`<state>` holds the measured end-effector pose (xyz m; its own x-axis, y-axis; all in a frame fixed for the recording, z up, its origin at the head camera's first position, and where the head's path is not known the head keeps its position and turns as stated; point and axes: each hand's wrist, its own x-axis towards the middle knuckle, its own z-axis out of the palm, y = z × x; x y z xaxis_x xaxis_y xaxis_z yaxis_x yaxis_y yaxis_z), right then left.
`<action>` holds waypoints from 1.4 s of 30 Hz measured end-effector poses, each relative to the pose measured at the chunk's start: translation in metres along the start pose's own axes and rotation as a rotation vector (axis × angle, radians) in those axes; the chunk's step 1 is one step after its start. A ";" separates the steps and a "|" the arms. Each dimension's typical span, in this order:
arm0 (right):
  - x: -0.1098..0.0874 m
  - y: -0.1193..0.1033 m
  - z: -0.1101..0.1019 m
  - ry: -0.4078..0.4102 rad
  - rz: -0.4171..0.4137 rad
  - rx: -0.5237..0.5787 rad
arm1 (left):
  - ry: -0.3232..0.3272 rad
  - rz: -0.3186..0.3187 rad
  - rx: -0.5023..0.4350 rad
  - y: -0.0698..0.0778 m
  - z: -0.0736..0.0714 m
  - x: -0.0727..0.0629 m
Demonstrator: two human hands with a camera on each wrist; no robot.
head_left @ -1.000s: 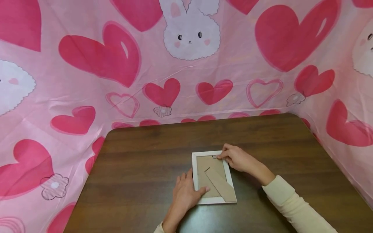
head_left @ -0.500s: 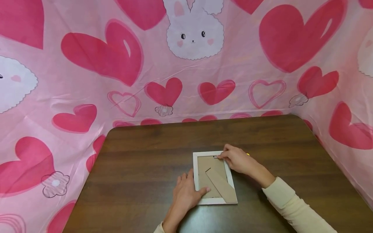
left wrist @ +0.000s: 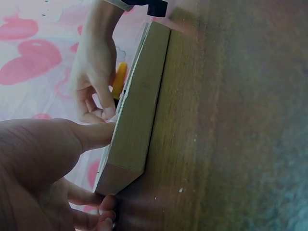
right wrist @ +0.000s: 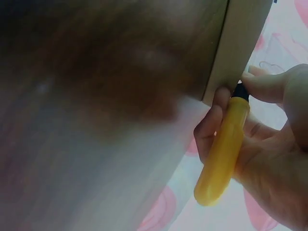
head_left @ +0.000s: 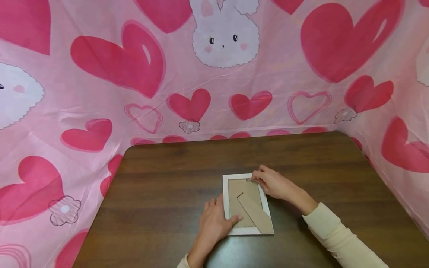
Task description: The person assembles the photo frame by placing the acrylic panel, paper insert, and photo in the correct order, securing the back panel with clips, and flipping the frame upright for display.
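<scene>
A white picture frame (head_left: 226,197) lies face down on the wooden table, its tan backing board upward with a slanted easel leg (head_left: 256,216). My left hand (head_left: 214,219) holds the frame's left side, thumb on the backing and fingers along the outer edge. At the frame's top right corner, my right hand (head_left: 273,183) pinches a tool with a yellow handle (right wrist: 224,149) and black collar. The tool's tip is hidden in the right wrist view. A small metal piece (head_left: 248,179) shows beside the right fingertips; whether it belongs to frame or tool is unclear.
The brown table (head_left: 161,193) extends around the frame on all sides. Pink cloth (head_left: 214,82) printed with hearts and rabbits hangs behind it and along both sides. In the left wrist view, a black device (left wrist: 157,7) sits at the right wrist.
Both hands keep their places on the frame. The right hand has shifted slightly at the corner, and the small metal piece now looks flatter. The yellow handle's end, briefly visible earlier, is hidden in the head view.
</scene>
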<state>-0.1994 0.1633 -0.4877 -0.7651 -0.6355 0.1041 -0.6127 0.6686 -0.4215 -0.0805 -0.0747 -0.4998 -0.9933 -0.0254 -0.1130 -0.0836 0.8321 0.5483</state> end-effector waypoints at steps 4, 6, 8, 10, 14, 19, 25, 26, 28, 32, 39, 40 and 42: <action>0.002 -0.007 0.001 -0.007 0.014 -0.045 | 0.011 0.001 0.007 -0.001 0.001 -0.001; 0.003 -0.010 0.001 -0.018 0.022 -0.066 | 0.014 -0.001 0.012 -0.001 0.001 -0.002; 0.004 -0.013 0.000 -0.029 0.030 -0.087 | 0.012 -0.004 0.013 0.000 0.001 -0.002; 0.004 -0.015 0.000 -0.034 0.035 -0.118 | 0.003 -0.005 0.022 0.000 0.002 -0.002; 0.002 -0.021 0.001 -0.042 0.050 -0.201 | -0.015 -0.003 0.026 0.001 0.004 -0.003; 0.002 -0.029 0.003 -0.077 0.080 -0.279 | -0.010 -0.002 0.010 0.002 0.005 -0.002; 0.003 -0.032 0.003 -0.039 0.078 -0.303 | -0.004 0.006 -0.004 0.000 0.003 -0.002; 0.003 -0.032 0.003 -0.028 0.070 -0.305 | -0.002 0.006 -0.004 -0.001 0.003 -0.002; 0.002 -0.033 0.003 -0.018 0.055 -0.309 | -0.004 0.002 -0.008 -0.002 0.002 -0.001; 0.002 -0.037 0.003 -0.021 0.080 -0.324 | -0.015 -0.001 -0.006 -0.003 0.001 -0.001; 0.000 -0.049 0.008 0.001 0.048 -0.321 | -0.002 0.001 0.002 -0.003 0.003 -0.002; -0.002 -0.052 0.010 0.008 0.025 -0.294 | -0.002 0.000 0.003 -0.003 0.003 -0.002; -0.003 -0.058 0.014 0.034 -0.025 -0.228 | -0.004 0.000 0.001 -0.002 0.002 -0.001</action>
<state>-0.1589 0.1215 -0.4762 -0.7529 -0.6423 0.1436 -0.6576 0.7252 -0.2041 -0.0787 -0.0754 -0.5031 -0.9929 -0.0233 -0.1165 -0.0837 0.8326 0.5475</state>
